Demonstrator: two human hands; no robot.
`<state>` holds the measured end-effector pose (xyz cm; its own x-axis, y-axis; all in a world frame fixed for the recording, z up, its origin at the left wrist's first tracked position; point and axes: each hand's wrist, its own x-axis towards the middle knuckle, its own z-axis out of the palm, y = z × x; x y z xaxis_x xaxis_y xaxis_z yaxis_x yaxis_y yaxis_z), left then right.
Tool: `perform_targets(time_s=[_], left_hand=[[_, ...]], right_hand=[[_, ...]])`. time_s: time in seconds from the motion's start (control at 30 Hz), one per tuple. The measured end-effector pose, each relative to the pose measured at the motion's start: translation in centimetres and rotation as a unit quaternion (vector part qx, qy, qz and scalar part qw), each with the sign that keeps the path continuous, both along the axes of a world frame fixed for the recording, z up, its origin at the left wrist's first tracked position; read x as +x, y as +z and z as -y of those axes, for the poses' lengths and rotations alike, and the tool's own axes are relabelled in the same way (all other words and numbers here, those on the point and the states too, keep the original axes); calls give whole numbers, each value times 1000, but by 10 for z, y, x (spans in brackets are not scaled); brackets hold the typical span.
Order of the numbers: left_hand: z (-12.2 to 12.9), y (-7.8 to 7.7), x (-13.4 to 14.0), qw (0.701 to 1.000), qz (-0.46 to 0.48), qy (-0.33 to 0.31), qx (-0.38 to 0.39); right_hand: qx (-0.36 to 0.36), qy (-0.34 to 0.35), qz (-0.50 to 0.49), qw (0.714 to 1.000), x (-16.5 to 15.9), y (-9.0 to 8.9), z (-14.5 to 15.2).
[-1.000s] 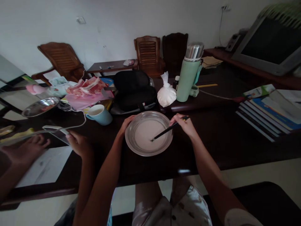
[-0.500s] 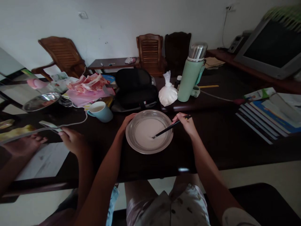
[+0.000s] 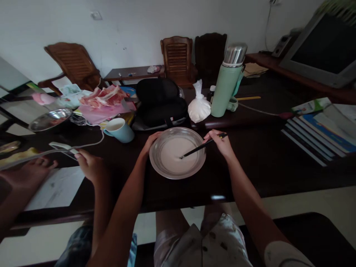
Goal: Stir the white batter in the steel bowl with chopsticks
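Observation:
A wide metal bowl (image 3: 155, 167) of milky, off-white liquid (image 3: 172, 150) stands on the dark table in front of me. My left hand (image 3: 151, 144) grips the bowl's left rim, its fingers partly hidden around the far side. In my right hand (image 3: 218, 141) are black chopsticks (image 3: 196, 148), with gold marks near the upper end. They slant down over the right rim, and their tips dip into the liquid near the middle. I cannot tell whether it is one stick or two. Beyond the bowl sits a knotted clear bag of white powder (image 3: 198, 110).
A green thermos (image 3: 226, 87) stands behind my right hand, and a blue mug (image 3: 124, 132) left of the bowl. Raw meat (image 3: 104, 97), a black open case (image 3: 161, 105) and stacked books (image 3: 311, 139) lie around. At left, another person's hand (image 3: 90, 163) holds a pale-handled tool (image 3: 63, 147).
The view has shifted slightly. My hands keep their holds on the bowl and chopsticks, and the chopstick tips remain in the liquid. The other person's tool has moved a little to the right.

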<state>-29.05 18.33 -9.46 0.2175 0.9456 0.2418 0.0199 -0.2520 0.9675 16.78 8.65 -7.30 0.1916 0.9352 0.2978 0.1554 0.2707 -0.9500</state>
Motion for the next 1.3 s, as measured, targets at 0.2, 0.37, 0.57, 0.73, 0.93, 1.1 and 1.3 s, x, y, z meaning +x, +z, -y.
perform_targets(time_s=[0.2, 0.37, 0.57, 0.73, 0.93, 1.1, 1.3], left_hand=[[-5, -4, 0, 992, -24, 79, 98], [-9, -10, -2, 995, -7, 28, 98], [-12, -13, -4, 995, -55, -12, 80], [-13, -15, -6, 992, -97, -1, 78], [-14, -16, -5, 992, -87, -59, 73], [-11, -14, -4, 988, -86, 22, 124], [-7, -7, 2, 990, -84, -25, 114]], right_hand=[[25, 69, 85, 994, -7, -3, -5], [33, -62, 35, 997, 4, 1, -5], [3, 25, 14, 1000, -3, 3, -1], [33, 39, 95, 994, -7, -1, -4], [17, -60, -6, 998, 3, 3, -1], [-3, 47, 38, 998, -8, 3, 0], [17, -67, 13, 998, 1, 1, -4]])
